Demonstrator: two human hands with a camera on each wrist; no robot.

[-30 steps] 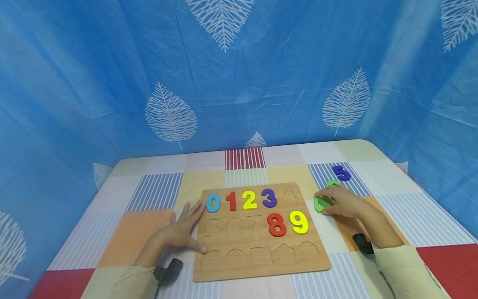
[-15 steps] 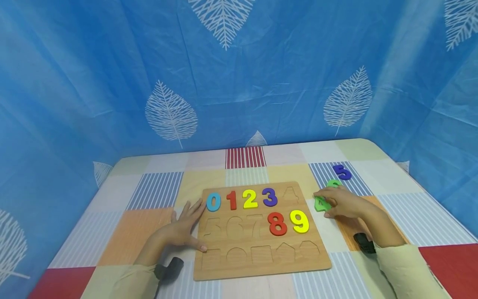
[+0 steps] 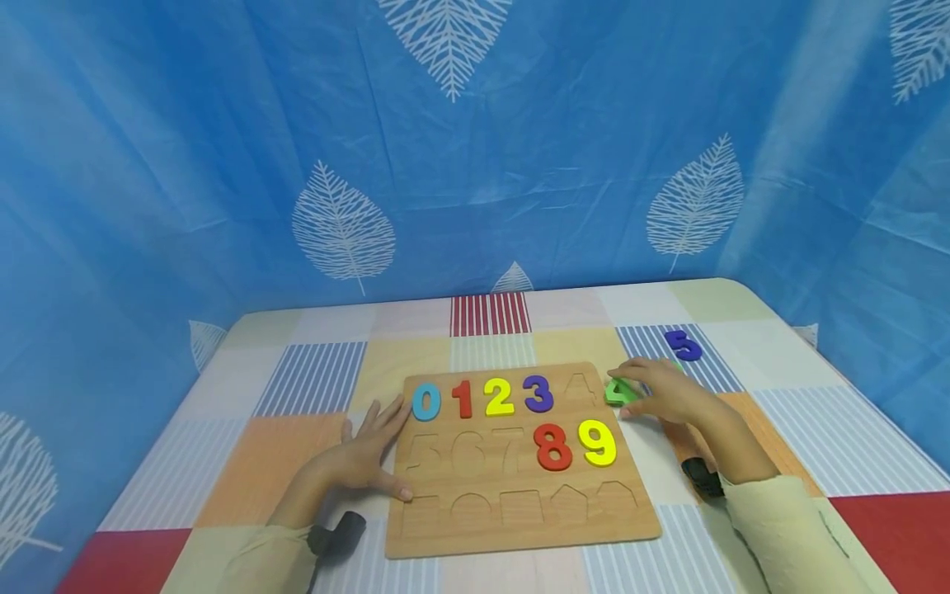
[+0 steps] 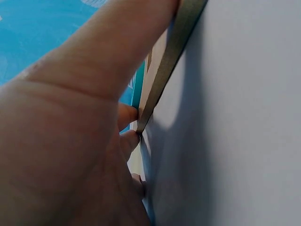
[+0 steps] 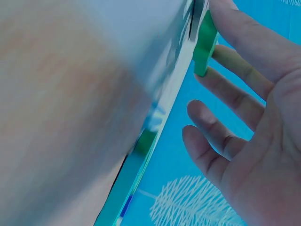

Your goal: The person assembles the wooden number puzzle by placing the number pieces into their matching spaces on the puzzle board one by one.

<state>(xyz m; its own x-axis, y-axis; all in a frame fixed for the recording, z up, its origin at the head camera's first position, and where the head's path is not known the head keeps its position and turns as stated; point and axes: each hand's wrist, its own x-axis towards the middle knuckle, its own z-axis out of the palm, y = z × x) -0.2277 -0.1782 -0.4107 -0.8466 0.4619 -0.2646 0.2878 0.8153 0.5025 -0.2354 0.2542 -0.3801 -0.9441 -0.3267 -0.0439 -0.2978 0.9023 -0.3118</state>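
Green 4 shifted nearer wooden board, six numerals on board

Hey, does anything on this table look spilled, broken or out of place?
Nothing looks spilled or broken. The purple 5 lies askew on the tablecloth, away from its empty slot in the wooden board, but it looks merely unplaced. The right hand holds the green 4 beside the board.
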